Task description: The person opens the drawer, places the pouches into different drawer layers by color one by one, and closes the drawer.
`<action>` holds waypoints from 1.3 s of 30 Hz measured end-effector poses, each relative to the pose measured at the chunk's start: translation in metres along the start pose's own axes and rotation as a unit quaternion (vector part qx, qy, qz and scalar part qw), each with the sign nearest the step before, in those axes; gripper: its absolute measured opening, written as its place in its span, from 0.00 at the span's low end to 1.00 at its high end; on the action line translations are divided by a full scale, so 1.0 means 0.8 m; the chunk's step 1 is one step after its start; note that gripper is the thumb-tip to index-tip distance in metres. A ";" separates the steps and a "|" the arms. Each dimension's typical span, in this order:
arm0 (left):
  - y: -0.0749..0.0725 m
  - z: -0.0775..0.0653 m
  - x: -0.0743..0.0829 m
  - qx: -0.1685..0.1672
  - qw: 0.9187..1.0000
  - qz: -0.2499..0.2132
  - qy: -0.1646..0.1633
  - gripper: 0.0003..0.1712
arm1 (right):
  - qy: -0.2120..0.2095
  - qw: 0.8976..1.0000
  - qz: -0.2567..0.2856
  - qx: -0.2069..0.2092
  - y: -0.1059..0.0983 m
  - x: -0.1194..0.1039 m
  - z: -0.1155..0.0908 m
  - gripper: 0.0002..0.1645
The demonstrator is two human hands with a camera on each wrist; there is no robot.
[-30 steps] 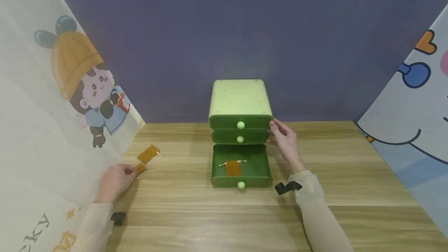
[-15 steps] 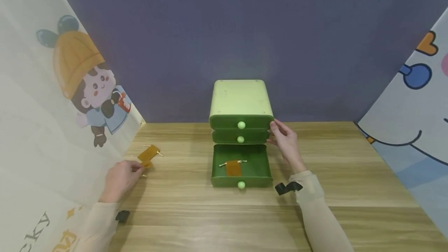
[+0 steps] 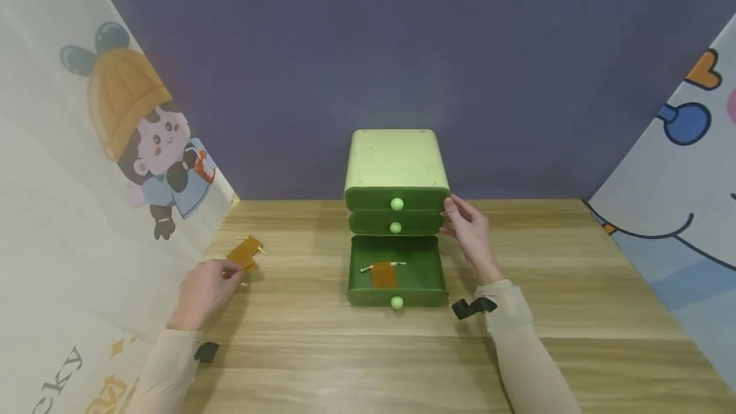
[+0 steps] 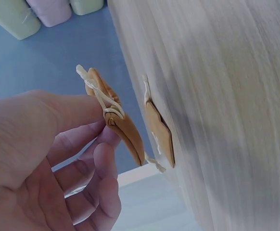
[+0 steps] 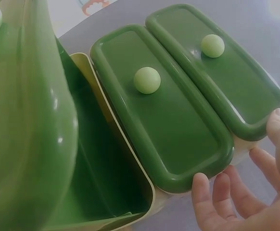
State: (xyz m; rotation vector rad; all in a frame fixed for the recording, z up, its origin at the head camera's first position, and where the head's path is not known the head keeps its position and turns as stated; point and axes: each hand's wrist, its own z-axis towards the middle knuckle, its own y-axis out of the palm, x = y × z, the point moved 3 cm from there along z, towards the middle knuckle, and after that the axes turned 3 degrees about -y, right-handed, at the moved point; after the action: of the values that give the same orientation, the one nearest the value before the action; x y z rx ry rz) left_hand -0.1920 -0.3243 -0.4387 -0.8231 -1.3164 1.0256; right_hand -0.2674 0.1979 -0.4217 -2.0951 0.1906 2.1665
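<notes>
My left hand (image 3: 204, 289) pinches a small orange-brown drawstring pouch (image 4: 125, 132) with a cream cord between thumb and fingers, just over the table at the left. A second such pouch (image 4: 160, 130) lies on the table right beside it. In the head view the two overlap. My right hand (image 3: 473, 235) holds the right front edge of a light green drawer cabinet (image 3: 397, 158); the thumb is on the top drawer's (image 5: 217, 62) corner and other fingertips touch beside the middle drawer (image 5: 159, 110). The bottom drawer (image 3: 422, 267) is pulled out with another pouch (image 3: 384, 276) inside.
A wooden table (image 3: 322, 363) runs under everything, with a dark blue-grey wall (image 3: 287, 82) behind. Printed white panels (image 3: 46, 145) stand on both sides. Pale green (image 4: 15, 19) and pink bins (image 4: 51, 9) show at the left wrist view's top corner.
My left hand has moved a little right and away from me with its pouch, closer to the one on the table. My right hand and the drawers stay as they were.
</notes>
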 end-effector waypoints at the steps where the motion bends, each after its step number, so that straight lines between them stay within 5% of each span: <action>1: 0.000 0.000 0.000 0.000 1.000 0.001 0.000 0.10 | -0.001 1.000 0.000 0.000 0.000 0.000 0.000 0.38; 11: 0.002 -0.001 0.012 -0.007 1.000 0.001 0.006 0.10 | -0.003 1.000 -0.004 -0.002 0.001 0.002 0.001 0.38; 39: 0.013 -0.004 0.082 -0.033 0.998 -0.036 0.050 0.10 | -0.006 1.000 -0.005 0.001 0.001 0.000 0.002 0.39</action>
State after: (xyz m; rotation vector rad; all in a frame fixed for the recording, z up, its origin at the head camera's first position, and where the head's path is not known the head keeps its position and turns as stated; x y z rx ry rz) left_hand -0.1921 -0.2596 -0.4246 -0.8597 -1.2905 0.8764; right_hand -0.2692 0.1975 -0.4213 -2.0776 0.1805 2.1726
